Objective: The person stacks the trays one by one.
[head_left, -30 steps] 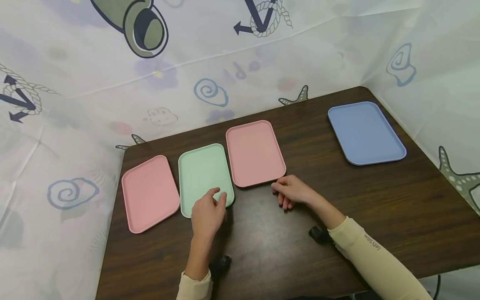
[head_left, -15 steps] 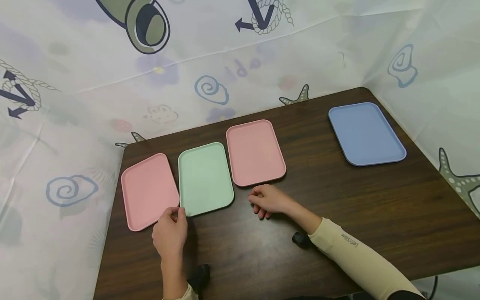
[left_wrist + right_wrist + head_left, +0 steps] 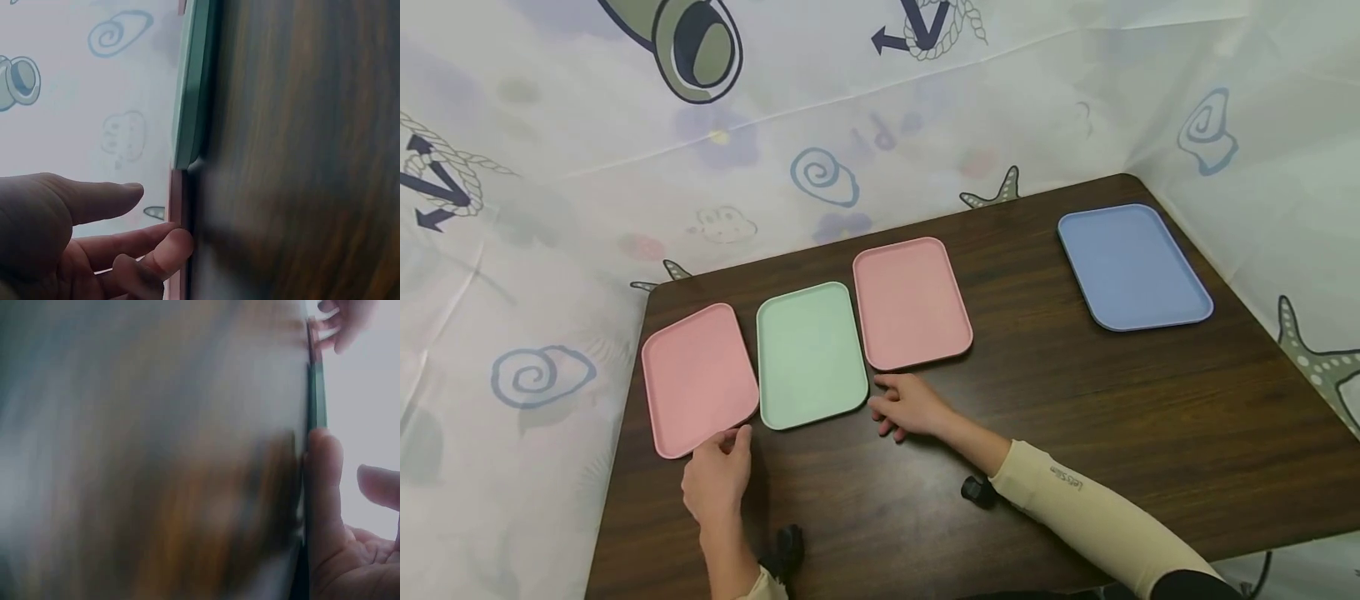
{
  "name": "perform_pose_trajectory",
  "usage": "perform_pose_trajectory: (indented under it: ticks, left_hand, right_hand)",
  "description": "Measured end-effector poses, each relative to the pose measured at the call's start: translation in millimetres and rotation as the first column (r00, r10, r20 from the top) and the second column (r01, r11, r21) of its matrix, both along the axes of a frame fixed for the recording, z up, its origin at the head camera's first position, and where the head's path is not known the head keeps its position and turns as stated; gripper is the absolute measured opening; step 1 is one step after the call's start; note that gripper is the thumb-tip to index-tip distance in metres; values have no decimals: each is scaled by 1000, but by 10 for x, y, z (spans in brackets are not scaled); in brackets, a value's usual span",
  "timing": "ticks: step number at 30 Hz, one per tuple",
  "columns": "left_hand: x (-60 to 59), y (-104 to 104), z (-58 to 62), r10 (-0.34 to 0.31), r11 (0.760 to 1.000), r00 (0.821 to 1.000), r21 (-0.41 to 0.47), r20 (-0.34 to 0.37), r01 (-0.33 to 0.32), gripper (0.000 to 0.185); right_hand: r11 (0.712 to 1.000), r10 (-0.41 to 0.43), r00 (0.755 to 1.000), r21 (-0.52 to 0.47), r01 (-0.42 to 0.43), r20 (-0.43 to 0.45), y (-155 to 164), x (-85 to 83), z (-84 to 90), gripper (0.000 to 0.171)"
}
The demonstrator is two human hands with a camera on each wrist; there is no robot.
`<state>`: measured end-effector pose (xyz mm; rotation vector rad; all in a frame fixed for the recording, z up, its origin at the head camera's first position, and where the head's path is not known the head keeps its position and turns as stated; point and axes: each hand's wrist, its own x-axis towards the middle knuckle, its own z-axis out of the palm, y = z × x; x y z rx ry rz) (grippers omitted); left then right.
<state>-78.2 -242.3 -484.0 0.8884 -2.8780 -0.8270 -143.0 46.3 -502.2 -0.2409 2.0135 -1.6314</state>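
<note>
Far left on the dark wooden table (image 3: 1075, 400): a pink tray (image 3: 698, 379), lying flat, just beside a mint-green tray (image 3: 809, 354). At the pink tray's near right corner, the left hand (image 3: 717, 482), fingers loosely bent, fingertips (image 3: 178, 240) touching the tray's edge in the left wrist view; real grip or mere touch, hard to tell. Further right, a second pink tray (image 3: 910, 302), close beside the green one. Near the gap between those two, at their near corners, the right hand (image 3: 910, 406), resting on the table, fingers relaxed, one finger (image 3: 322, 487) laid along the green tray's edge in the right wrist view, nothing held. Most of that view blurred, table a brown smear; left hand tiny at its top edge. Well apart, far right by the table's back corner, a blue tray (image 3: 1131, 265). Behind and around everything, a printed white curtain (image 3: 550, 208) with spirals, starfish and anchors. Small dark wrist-mounted devices half hidden under both forearms.
</note>
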Motion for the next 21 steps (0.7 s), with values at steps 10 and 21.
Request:
perform_pose_trajectory:
  ticks: [10, 21]
  left_hand:
    - [-103, 75, -51, -58, 998, 998, 28, -12, 58, 43]
    - [-141, 148, -77, -166, 979, 986, 113, -30, 168, 46]
  right_hand:
    - [999, -15, 998, -51, 18, 54, -124, 23, -9, 64]
    - [994, -25, 997, -101, 33, 79, -144, 46, -6, 67]
